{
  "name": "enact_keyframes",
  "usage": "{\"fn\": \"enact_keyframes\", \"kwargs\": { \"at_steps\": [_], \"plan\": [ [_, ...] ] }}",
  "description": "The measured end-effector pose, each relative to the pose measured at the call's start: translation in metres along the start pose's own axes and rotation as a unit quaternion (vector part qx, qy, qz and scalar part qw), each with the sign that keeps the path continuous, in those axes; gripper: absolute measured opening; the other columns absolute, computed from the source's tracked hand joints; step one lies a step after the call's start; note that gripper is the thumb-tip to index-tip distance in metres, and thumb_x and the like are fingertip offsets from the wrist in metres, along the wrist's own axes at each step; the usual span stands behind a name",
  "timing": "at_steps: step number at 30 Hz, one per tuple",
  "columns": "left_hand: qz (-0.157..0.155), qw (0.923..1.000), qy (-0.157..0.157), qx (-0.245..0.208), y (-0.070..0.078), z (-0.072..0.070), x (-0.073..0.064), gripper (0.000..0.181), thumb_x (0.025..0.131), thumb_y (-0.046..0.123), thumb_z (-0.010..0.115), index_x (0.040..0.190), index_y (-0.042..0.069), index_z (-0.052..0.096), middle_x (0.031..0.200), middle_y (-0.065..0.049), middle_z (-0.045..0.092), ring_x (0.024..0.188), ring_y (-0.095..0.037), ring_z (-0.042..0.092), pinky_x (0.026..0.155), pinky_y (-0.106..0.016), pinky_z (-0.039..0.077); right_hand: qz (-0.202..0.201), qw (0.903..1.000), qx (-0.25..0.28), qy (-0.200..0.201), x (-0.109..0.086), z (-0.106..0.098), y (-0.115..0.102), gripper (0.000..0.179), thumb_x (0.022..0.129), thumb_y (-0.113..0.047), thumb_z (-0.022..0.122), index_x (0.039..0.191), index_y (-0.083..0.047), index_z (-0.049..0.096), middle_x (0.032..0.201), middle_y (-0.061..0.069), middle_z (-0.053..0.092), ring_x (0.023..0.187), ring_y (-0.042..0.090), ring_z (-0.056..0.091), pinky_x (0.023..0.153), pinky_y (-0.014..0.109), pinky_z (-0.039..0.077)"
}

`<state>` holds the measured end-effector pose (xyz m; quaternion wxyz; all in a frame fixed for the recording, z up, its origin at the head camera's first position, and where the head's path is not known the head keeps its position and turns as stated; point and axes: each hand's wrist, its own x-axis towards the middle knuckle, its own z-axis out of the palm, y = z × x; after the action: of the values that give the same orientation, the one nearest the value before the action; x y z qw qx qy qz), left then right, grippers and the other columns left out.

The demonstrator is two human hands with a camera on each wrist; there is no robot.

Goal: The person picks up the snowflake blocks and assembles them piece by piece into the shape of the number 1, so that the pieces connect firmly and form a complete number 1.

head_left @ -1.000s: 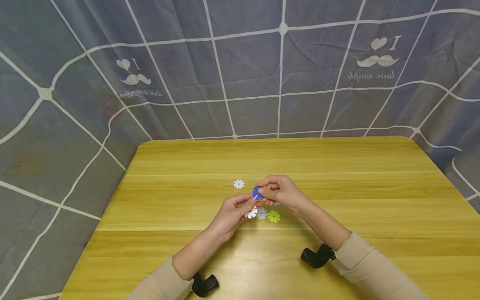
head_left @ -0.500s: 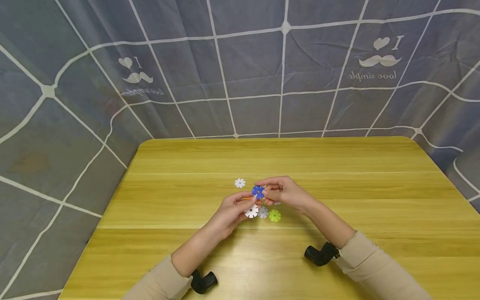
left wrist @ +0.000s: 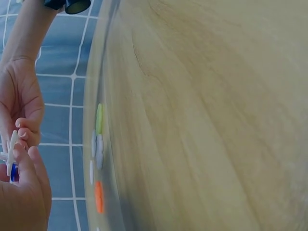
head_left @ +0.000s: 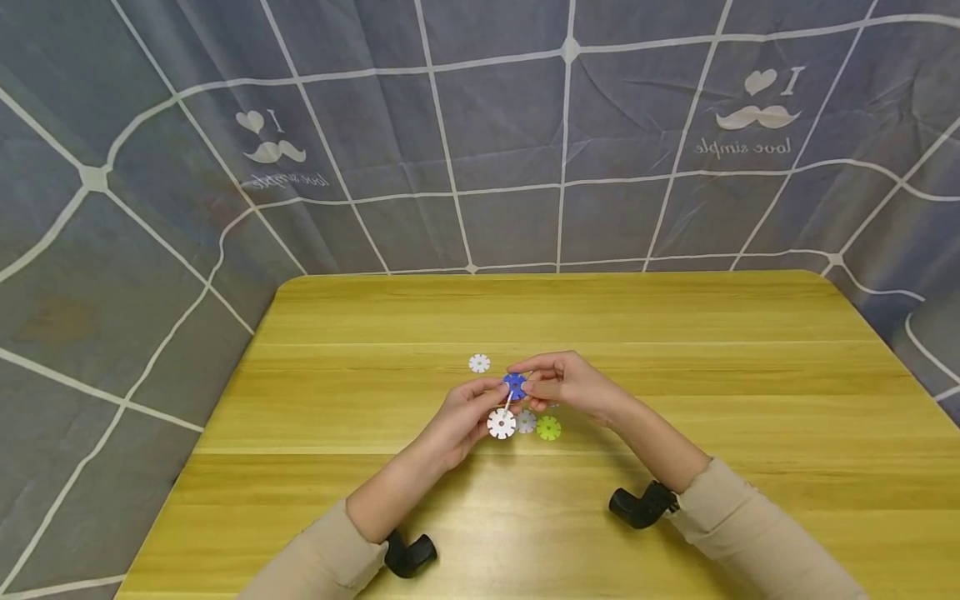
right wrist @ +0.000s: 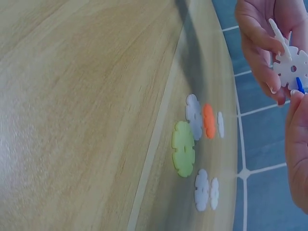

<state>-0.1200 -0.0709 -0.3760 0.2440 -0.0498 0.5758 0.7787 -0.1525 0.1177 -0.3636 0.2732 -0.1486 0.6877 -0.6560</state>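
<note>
Notched plastic discs, slotted together, are in both hands above the table. A blue notched disc point(head_left: 514, 386) stands between the hands, pinched at its right edge by my right hand point(head_left: 568, 388). My left hand point(head_left: 467, 417) grips the joined white discs; its thumb tip lies at the blue disc's left edge. One white notched disc point(head_left: 501, 423) faces up below the blue one, and another white disc point(right wrist: 280, 38) is seen edge-on. In the right wrist view the blue disc meets a white disc point(right wrist: 293, 67) at its rim; how deep it sits cannot be told.
Loose discs lie flat on the wooden table point(head_left: 337, 333): a lime green disc point(head_left: 548, 428), a pale lilac disc point(head_left: 527, 422), a white disc point(head_left: 479, 363) farther back, an orange disc point(right wrist: 209, 121) and other white ones. A grey patterned curtain point(head_left: 510, 125) surrounds the table.
The held discs have turned, so the lower white one faces up and an edge-on white disc shows below the blue. My left thumb has come up to the blue disc's edge.
</note>
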Motion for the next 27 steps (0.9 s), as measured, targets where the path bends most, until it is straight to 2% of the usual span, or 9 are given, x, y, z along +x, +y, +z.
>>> {"fn": "enact_keyframes", "kwargs": {
  "at_steps": [6, 11, 15, 20, 24, 27],
  "plan": [
    [-0.007, 0.9999, 0.010, 0.005, -0.003, 0.001, 0.004, 0.021, 0.095, 0.007, 0.052, 0.109, -0.008, 0.054, 0.091, -0.005, 0.062, 0.074, -0.009, 0.063, 0.064, -0.017, 0.053, 0.008, 1.0000, -0.001, 0.000, 0.001, 0.001, 0.001, 0.037, 0.090, 0.004, 0.051, 0.125, 0.017, 0.046, 0.079, 0.006, 0.063, 0.064, 0.011, 0.059, 0.059, 0.018, 0.052],
    [-0.007, 0.9999, 0.008, 0.007, -0.004, 0.000, 0.005, 0.022, 0.095, 0.007, 0.051, 0.110, -0.010, 0.053, 0.088, -0.006, 0.063, 0.074, -0.009, 0.063, 0.065, -0.018, 0.054, 0.016, 0.9998, -0.006, 0.002, 0.002, -0.001, 0.002, 0.038, 0.090, 0.002, 0.053, 0.125, 0.016, 0.047, 0.079, 0.006, 0.063, 0.065, 0.012, 0.060, 0.060, 0.019, 0.053],
    [-0.006, 0.9999, 0.008, 0.012, -0.005, -0.001, 0.004, 0.025, 0.096, 0.008, 0.050, 0.113, -0.010, 0.052, 0.087, -0.007, 0.064, 0.075, -0.010, 0.064, 0.064, -0.018, 0.054, 0.021, 0.9995, -0.020, 0.012, 0.001, -0.004, 0.003, 0.037, 0.089, 0.001, 0.056, 0.124, 0.013, 0.050, 0.084, 0.014, 0.064, 0.069, 0.016, 0.061, 0.065, 0.025, 0.055],
    [-0.004, 0.9997, 0.022, 0.012, -0.005, -0.004, 0.004, 0.024, 0.096, 0.007, 0.050, 0.111, -0.011, 0.052, 0.092, -0.011, 0.064, 0.078, -0.012, 0.064, 0.064, -0.018, 0.054, 0.008, 0.9986, -0.039, 0.035, -0.002, -0.012, 0.008, 0.038, 0.087, 0.000, 0.059, 0.122, 0.014, 0.051, 0.090, 0.021, 0.064, 0.072, 0.020, 0.061, 0.068, 0.032, 0.055],
    [-0.001, 0.9996, 0.027, 0.001, -0.004, -0.006, 0.003, 0.019, 0.096, 0.006, 0.050, 0.107, -0.009, 0.053, 0.091, -0.011, 0.065, 0.078, -0.012, 0.064, 0.064, -0.018, 0.054, 0.015, 0.9966, -0.047, 0.067, -0.003, -0.022, 0.016, 0.037, 0.086, 0.001, 0.059, 0.118, 0.016, 0.051, 0.087, 0.015, 0.064, 0.075, 0.020, 0.063, 0.074, 0.036, 0.056],
    [0.003, 0.9997, 0.023, -0.008, -0.005, -0.008, 0.002, 0.016, 0.096, 0.006, 0.049, 0.103, -0.008, 0.053, 0.089, -0.010, 0.065, 0.076, -0.012, 0.065, 0.063, -0.018, 0.054, 0.030, 0.9939, -0.061, 0.087, -0.004, -0.027, 0.022, 0.035, 0.084, 0.003, 0.059, 0.116, 0.016, 0.052, 0.085, 0.009, 0.063, 0.075, 0.018, 0.061, 0.073, 0.033, 0.055]
  ]
}}
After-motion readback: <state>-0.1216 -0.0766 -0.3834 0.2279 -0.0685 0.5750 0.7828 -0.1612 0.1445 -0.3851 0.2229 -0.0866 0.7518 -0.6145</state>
